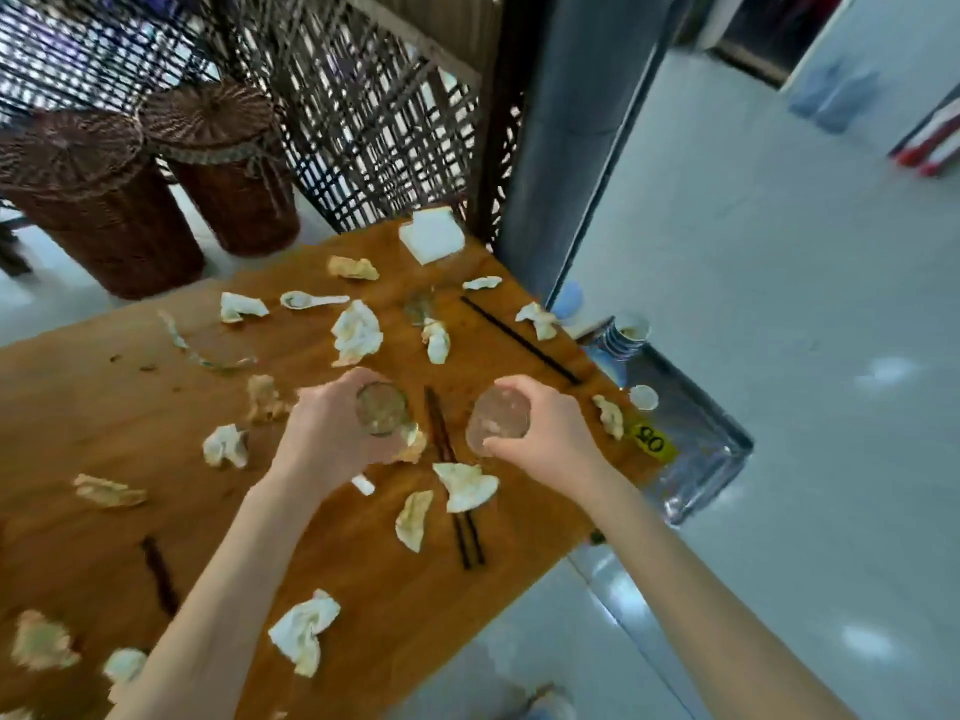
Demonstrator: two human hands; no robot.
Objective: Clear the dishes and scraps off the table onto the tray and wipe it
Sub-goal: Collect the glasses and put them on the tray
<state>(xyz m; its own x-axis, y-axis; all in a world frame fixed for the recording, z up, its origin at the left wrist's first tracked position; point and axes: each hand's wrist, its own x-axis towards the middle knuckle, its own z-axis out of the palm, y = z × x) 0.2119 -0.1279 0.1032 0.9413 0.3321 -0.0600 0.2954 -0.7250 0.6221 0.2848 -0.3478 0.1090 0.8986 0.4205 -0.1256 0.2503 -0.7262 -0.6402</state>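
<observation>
Okay, I've got a glass (382, 409) in my left hand (332, 428) and another glass (497, 419) in my right hand (550, 433), fingers wrapped round each, so keep both upright heading for the tray (696, 444).

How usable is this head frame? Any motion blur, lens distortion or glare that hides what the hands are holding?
Head view: motion blur softens everything, worst at the lower left napkins; wide-angle bending curves the table edge and pillar; floor shows pale glare patches; the left hand and right hand each grip a clear glass, recognisable though smeared.
</observation>
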